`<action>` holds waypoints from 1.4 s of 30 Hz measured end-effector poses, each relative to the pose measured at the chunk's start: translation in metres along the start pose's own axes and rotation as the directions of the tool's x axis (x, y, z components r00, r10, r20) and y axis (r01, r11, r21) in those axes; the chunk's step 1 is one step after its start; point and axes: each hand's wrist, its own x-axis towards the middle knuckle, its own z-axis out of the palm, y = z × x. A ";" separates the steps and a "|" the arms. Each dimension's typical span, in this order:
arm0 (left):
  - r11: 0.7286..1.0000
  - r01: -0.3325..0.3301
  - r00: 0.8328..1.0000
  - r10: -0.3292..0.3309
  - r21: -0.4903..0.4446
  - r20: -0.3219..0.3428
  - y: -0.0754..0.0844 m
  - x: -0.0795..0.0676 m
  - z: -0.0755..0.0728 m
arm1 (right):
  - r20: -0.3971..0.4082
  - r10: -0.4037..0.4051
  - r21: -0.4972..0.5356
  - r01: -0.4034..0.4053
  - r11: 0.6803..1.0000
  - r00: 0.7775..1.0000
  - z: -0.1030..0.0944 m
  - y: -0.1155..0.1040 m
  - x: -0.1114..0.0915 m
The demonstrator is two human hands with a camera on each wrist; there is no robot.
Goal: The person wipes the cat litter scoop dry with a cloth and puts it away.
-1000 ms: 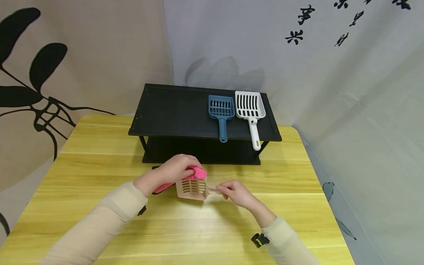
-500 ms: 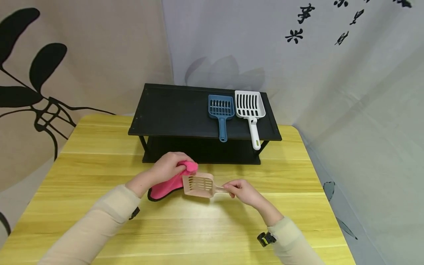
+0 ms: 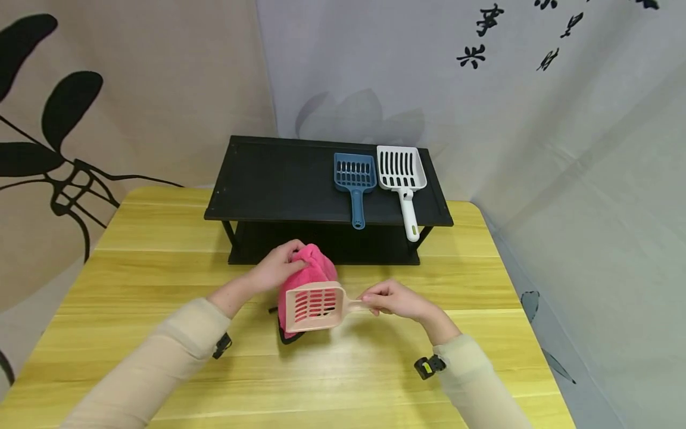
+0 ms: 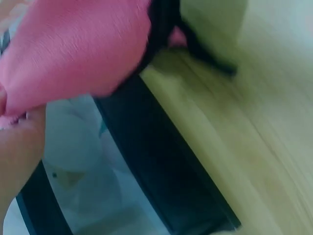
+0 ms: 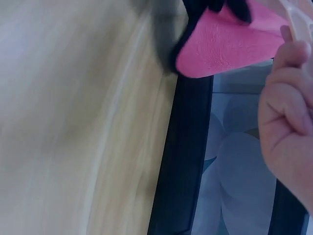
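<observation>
My left hand point(image 3: 276, 268) pinches a pink cloth point(image 3: 317, 263) with black edging, which hangs down behind a beige litter scoop point(image 3: 336, 307). Pink shows through the scoop's slots. By its thin handle, my right hand point(image 3: 395, 300) holds that scoop above the table, its basket pointing left. In the left wrist view the cloth point(image 4: 83, 49) fills the upper left, with a dark strap trailing from it. The right wrist view has the curled fingers of the right hand point(image 5: 288, 115) on the handle, and the cloth point(image 5: 230, 44) beyond.
A black two-tier rack point(image 3: 273, 179) stands at the back of the wooden table point(image 3: 257, 381). On its top lie a blue litter scoop point(image 3: 357, 205) and a white litter scoop point(image 3: 408, 211), handles overhanging the front edge. A printed curtain point(image 3: 187, 89) hangs behind.
The left hand first drew the cloth leftward off the scoop, then lifted it and brought it behind the scoop. The scoop shifted slightly right and its slotted face turned more toward the head camera.
</observation>
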 end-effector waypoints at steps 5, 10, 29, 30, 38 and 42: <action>0.999 -0.013 0.988 0.021 -0.050 0.154 0.005 0.001 0.012 | 0.041 -0.019 -0.024 0.020 1.000 0.999 0.000 -0.002 0.005; 0.999 0.012 0.984 -0.006 -0.038 0.178 0.003 0.001 0.012 | 0.019 -0.005 -0.045 0.006 0.999 1.000 -0.003 0.002 0.001; 0.997 0.051 0.971 -0.035 -0.058 0.237 -0.001 -0.003 0.001 | -0.032 0.033 0.023 -0.032 0.999 0.999 -0.017 0.007 -0.015; 0.997 0.051 0.971 -0.035 -0.061 0.238 -0.001 -0.003 0.000 | -0.038 0.041 0.025 -0.040 0.999 0.998 -0.018 0.008 -0.016; 0.999 0.037 0.983 -0.033 -0.020 0.183 -0.004 -0.012 -0.016 | -0.096 0.082 0.073 -0.075 0.995 0.992 -0.024 0.014 -0.024; 0.999 0.040 0.994 -0.039 -0.001 0.105 -0.011 -0.019 -0.032 | -0.138 0.115 0.117 -0.099 0.988 0.984 -0.026 0.019 -0.028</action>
